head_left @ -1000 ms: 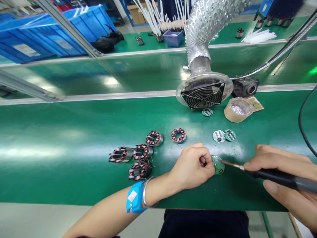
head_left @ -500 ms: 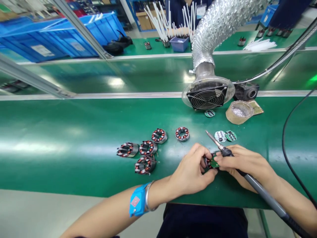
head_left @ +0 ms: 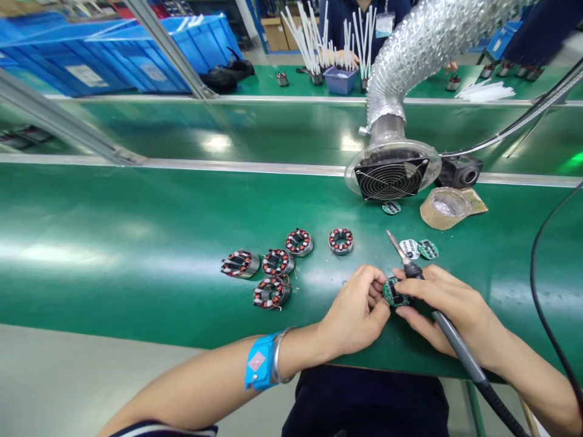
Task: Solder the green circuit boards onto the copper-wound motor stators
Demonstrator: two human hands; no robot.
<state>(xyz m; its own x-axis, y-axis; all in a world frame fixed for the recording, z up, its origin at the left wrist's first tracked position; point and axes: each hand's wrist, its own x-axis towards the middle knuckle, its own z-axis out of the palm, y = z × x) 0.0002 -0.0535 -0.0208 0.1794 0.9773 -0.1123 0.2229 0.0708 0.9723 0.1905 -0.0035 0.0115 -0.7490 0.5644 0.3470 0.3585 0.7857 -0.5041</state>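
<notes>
Vs 0.5 s ago: round PCB [head_left: 392, 292] now turned face-up, a green disc w/ small dark parts showing; before it sat tilted btwn the hands. The soldering iron [head_left: 449, 334] tip is off the board, pointing up & away, same as then. L hand [head_left: 353, 312] fingers are pinched shut on the PCB's left rim. R hand [head_left: 444, 306] fingers curl round the iron's black grip, tips touching the PCB's right rim, just above the glossy green bench [head_left: 136, 255]. Copper-wound ring stators [head_left: 273, 293] lie well to the left.
</notes>
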